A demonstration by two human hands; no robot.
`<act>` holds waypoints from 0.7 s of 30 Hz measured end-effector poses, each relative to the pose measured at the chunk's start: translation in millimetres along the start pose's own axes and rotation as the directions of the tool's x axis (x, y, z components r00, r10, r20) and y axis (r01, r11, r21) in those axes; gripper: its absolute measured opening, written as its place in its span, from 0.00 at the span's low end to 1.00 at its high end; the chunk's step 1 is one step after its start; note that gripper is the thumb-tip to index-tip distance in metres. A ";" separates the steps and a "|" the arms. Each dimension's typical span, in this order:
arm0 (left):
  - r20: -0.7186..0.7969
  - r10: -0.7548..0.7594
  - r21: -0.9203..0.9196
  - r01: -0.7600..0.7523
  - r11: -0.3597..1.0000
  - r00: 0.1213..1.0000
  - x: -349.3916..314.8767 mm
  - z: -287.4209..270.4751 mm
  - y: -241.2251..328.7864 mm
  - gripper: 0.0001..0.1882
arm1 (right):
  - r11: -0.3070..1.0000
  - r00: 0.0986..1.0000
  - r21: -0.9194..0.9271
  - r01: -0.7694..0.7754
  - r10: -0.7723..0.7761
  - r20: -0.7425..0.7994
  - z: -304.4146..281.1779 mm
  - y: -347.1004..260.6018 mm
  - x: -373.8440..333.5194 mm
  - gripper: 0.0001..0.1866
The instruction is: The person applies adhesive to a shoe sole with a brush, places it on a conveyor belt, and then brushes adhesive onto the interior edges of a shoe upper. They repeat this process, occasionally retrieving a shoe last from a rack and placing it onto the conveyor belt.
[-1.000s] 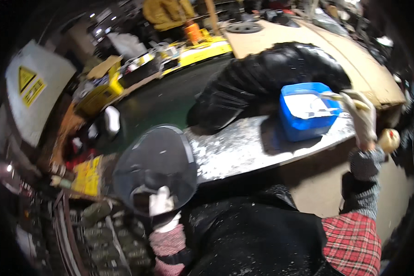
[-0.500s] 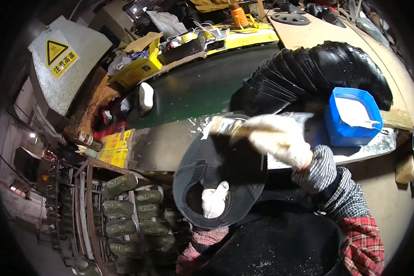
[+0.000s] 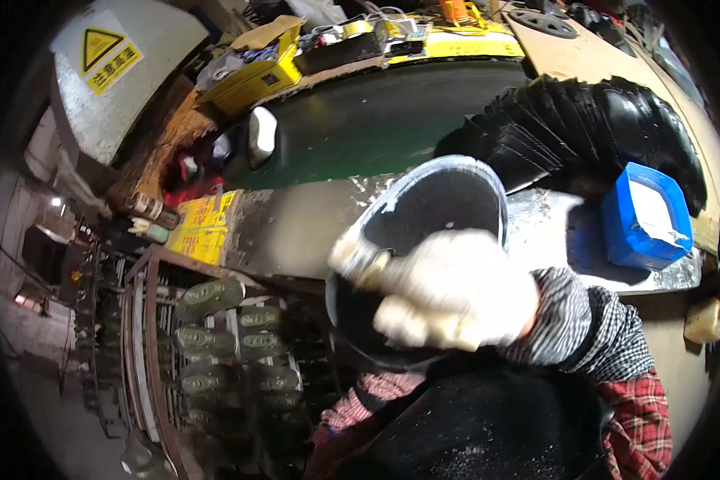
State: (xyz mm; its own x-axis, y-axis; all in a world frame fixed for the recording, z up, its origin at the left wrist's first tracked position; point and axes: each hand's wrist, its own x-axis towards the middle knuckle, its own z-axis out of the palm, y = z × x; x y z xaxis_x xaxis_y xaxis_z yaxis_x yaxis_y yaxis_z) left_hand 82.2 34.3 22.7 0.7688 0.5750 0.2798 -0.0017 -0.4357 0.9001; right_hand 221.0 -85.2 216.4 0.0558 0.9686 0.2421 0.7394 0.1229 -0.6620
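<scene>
A black shoe upper (image 3: 448, 200), stitched and wide-mouthed, is held up before me over the bench's near edge. White paste coats its rim, most heavily along the far and left side. My right hand (image 3: 464, 288), in a white glove and blurred by motion, is closed round a brush (image 3: 356, 260) whose whitened bristles touch the upper's left rim. From below comes my left sleeve (image 3: 388, 388); that hand supports the upper, but its fingers are mostly hidden behind my right hand. A blue tub (image 3: 616, 232) of white paste stands to the right.
Behind the upper lies a dark green belt (image 3: 352, 120) bearing a white shoe piece (image 3: 262, 136). Overlapping black pieces (image 3: 592, 136) are heaped at the right. A yellow box (image 3: 256, 80) sits at the far left, and a rack of green boots (image 3: 208, 340) stands at the lower left.
My right hand and the brush have moved down and left round the rim. The upper has tilted, showing its pasted far edge. My view has shifted slightly; the left glove no longer shows clearly inside.
</scene>
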 end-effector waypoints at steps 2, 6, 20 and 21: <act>0.050 0.106 0.110 -0.111 0.988 0.993 9.5 3.5 1.4 0.15 | 0.914 0.846 -0.221 0.341 -0.401 -0.351 41.9 -5.9 -9.7 0.20; 0.256 0.264 0.384 -0.349 0.855 0.930 56.0 -9.6 -16.4 0.16 | 0.867 0.876 0.167 0.469 -0.432 -0.216 38.2 -8.1 -51.7 0.17; 0.332 0.037 0.270 -0.133 0.954 0.942 5.1 -25.1 61.9 0.16 | 0.924 0.699 0.236 -0.300 0.381 -0.605 -2.3 55.1 -180.1 0.08; 0.327 0.035 0.277 -0.132 0.952 0.944 5.4 -19.3 61.7 0.16 | 0.948 0.612 0.264 -0.176 0.315 -0.725 -6.3 71.3 -176.4 0.09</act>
State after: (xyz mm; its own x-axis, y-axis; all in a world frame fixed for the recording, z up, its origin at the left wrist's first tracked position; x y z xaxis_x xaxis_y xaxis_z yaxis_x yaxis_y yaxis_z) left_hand 73.9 23.9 86.2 0.9352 0.3009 0.1866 0.0743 -0.6822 0.7274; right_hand 268.1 -248.6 130.9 0.7538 0.4753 0.4538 0.5141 0.0034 -0.8577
